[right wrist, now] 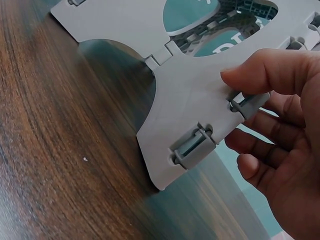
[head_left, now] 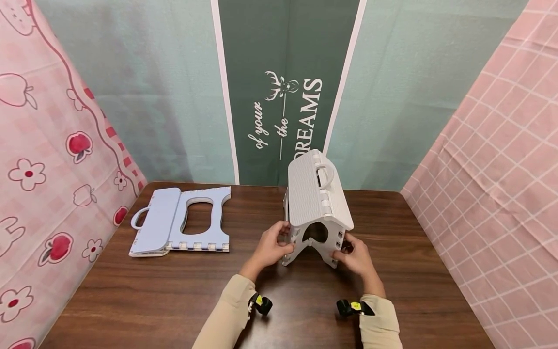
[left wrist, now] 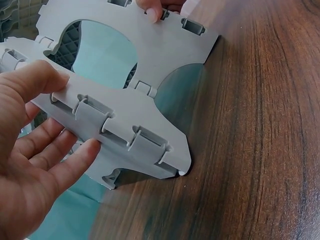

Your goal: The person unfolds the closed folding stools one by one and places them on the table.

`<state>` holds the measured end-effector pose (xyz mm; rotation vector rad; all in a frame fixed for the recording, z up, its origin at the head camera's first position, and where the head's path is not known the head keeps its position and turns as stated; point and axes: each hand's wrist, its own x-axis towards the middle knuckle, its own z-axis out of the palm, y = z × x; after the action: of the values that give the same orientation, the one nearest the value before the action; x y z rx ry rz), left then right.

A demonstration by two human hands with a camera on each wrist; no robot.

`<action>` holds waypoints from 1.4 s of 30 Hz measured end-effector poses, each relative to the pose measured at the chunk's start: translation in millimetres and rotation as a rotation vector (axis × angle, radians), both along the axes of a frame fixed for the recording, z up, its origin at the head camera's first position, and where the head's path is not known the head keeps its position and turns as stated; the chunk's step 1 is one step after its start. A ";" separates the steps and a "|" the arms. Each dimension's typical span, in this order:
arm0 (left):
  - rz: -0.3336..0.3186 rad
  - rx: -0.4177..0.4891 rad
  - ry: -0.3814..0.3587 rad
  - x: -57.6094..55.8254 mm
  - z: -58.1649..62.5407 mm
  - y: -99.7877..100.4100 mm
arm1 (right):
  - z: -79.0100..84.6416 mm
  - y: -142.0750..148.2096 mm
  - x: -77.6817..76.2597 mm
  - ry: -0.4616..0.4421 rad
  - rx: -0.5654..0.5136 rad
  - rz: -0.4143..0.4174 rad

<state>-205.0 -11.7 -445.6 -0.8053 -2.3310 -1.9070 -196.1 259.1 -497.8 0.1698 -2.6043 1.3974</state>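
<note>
A grey-white folding step stool (head_left: 305, 194) stands half unfolded on the table, its two top panels sloping down from a middle ridge with a loop handle. My left hand (head_left: 273, 247) grips the left edge of its near end panel, thumb on the front face and fingers round the hinged side. On the opposite edge my right hand (head_left: 355, 257) holds the panel in the same way, its thumb (right wrist: 250, 75) on the face above a hinge. In the left wrist view, the end panel (left wrist: 145, 112) is bent along its centre hinge, with an opening at the middle.
A light blue folding stool (head_left: 159, 218) lies folded flat at the left of the brown wooden table (head_left: 296, 310). Behind it hangs a green curtain (head_left: 287, 58) with lettering. Pink patterned cloths stand along the left and right sides.
</note>
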 end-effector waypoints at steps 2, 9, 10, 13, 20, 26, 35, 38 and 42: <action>0.004 -0.001 -0.001 -0.5 -0.6 0.5 | -0.4 1.3 -0.4 0.008 0.002 0.001; 0.005 0.011 0.000 -0.4 -1.4 1.6 | -1.3 3.4 -0.3 0.015 -0.003 -0.010; 0.004 0.012 -0.001 -0.1 -1.3 1.6 | -1.4 3.3 -0.3 0.018 0.000 -0.010; 0.008 0.002 0.002 0.9 -0.3 1.3 | -1.6 2.9 -0.8 0.032 0.016 -0.004; 0.043 -0.003 0.012 -4.4 -11.4 5.5 | -1.7 2.8 -0.6 0.053 0.061 0.006; 0.067 -0.027 0.027 -14.8 -35.3 10.0 | 2.4 -1.4 4.5 0.055 0.103 -0.017; 0.176 -0.222 0.146 -7.4 -18.9 3.6 | 13.9 -13.9 22.7 0.099 0.124 -0.046; 0.191 -0.215 0.158 -6.5 -11.1 2.9 | 18.8 -12.2 24.1 0.145 0.149 -0.060; 0.219 -0.209 0.198 -5.0 -2.8 4.4 | 28.2 -5.8 24.8 0.210 0.207 -0.070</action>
<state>-210.0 -7.3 -448.4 -0.6819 -2.4062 -1.4488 -171.3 253.3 -469.6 0.2367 -2.5468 1.0256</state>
